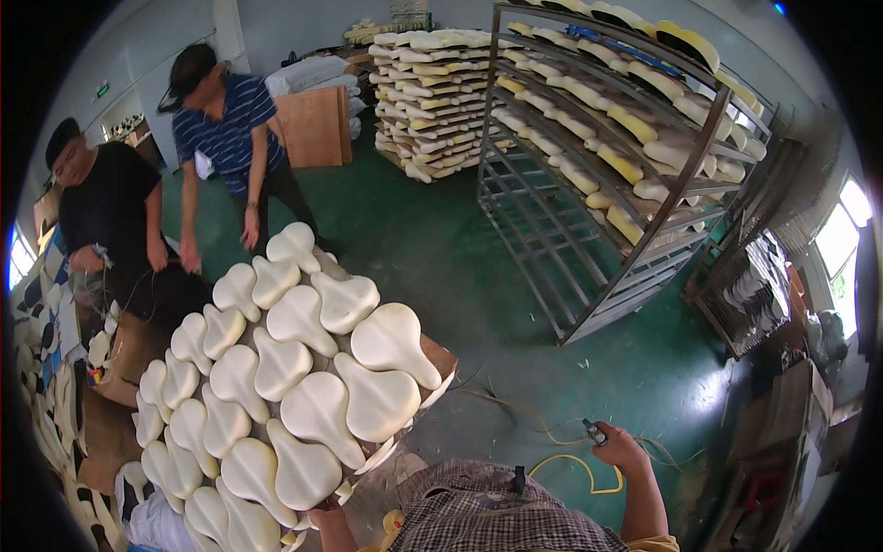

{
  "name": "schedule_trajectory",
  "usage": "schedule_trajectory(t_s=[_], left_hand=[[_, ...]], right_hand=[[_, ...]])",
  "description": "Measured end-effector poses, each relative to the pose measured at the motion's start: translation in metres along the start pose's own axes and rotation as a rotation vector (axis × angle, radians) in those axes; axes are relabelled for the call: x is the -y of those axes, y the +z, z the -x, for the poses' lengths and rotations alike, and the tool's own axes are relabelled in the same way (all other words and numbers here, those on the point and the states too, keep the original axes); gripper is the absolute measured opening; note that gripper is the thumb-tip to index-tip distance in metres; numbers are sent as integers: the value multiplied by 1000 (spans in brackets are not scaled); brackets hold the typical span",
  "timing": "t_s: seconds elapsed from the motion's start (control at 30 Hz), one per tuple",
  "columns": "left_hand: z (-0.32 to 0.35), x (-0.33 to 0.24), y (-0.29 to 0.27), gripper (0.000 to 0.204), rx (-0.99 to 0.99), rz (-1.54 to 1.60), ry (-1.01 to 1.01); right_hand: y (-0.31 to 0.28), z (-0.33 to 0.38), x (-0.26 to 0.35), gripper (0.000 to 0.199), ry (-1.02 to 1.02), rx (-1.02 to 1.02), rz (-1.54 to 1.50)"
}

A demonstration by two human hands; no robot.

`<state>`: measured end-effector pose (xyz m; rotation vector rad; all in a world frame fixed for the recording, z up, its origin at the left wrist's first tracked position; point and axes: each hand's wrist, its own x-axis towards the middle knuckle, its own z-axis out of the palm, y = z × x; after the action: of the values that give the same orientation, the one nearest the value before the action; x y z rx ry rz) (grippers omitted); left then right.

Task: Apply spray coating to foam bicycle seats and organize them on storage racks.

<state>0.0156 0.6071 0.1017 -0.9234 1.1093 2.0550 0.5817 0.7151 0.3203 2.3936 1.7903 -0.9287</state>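
Cream foam bicycle saddle pads (294, 317) lie in close rows on a stack at the left, reaching from near my body outward. My right hand (621, 448), out over the floor at the lower right, is closed round a small dark hand tool (595, 432) with a metallic tip; its exact kind is not clear. A yellow hose (590, 480) curls just below that hand. At the near corner of the stack, my left hand (327, 508) is against the edge by the nearest saddle pad (303, 467). Its fingers are mostly hidden there.
Beyond the stack, two people (225, 129) stand at the left. A metal rack (635, 248) with saddle pads on its upper shelves stands at the right. Another tall pad stack (428, 106) and a wooden board (315, 127) are at the back. Thin hoses (515, 409) trail across the green floor.
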Motion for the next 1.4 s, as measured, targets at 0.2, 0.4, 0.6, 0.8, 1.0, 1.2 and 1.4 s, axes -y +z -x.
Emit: schedule_trajectory(t_s=[0.2,0.4,0.6,0.8,1.0,1.2,1.4], left_hand=[[-13,-5,19,30,32,22,4],[-4,14,27,29,30,58,20],[32,48,76,28,16,89,37],[42,110,63,28,13,85,-2],[43,199,70,16,4,10,-12],[119,353,151,21,76,-60,-46],[192,511,209,28,55,-61,-146]], right_hand=[[2,-5,-3,52,-91,-12,-5],[6,-24,-28,59,-86,40,-35],[-6,-42,-59,57,-54,62,-97],[-36,-70,-133,58,-28,-6,-107],[-50,-82,-217,54,13,-101,-111],[-64,-71,-297,53,352,32,-393],[6,-72,-477,59,183,17,-51]])
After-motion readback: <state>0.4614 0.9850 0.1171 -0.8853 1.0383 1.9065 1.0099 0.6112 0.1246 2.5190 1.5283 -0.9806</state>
